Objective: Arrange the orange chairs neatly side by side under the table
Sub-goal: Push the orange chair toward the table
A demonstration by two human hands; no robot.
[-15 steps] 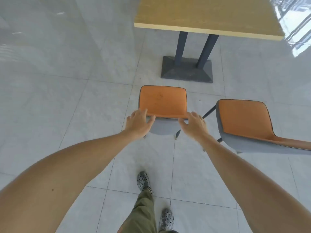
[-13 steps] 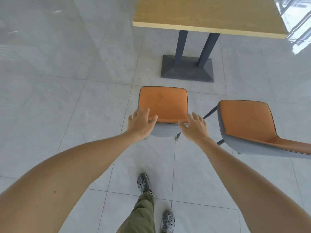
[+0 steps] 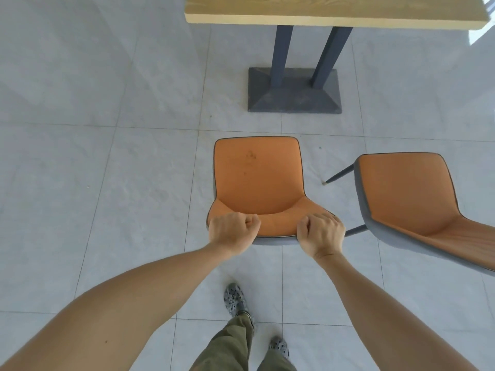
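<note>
An orange chair (image 3: 258, 178) with a grey shell stands in front of me, its seat facing the table. My left hand (image 3: 231, 231) grips the left part of its backrest top. My right hand (image 3: 321, 232) grips the right part of the same edge. A second orange chair (image 3: 407, 191) stands to the right, turned at an angle, with its near side cut off by the frame edge. The wooden table (image 3: 321, 18) is farther ahead, and both chairs stand short of its edge.
The table rests on two dark posts and a dark rectangular base (image 3: 294, 93) on the grey tiled floor. A thin leg of the right chair (image 3: 338, 175) points toward the held chair. My feet (image 3: 235, 299) are just behind the held chair.
Both hands have gone from open fingers over the backrest to closed grips on its top edge. I have moved closer, so the chair and table look larger.
</note>
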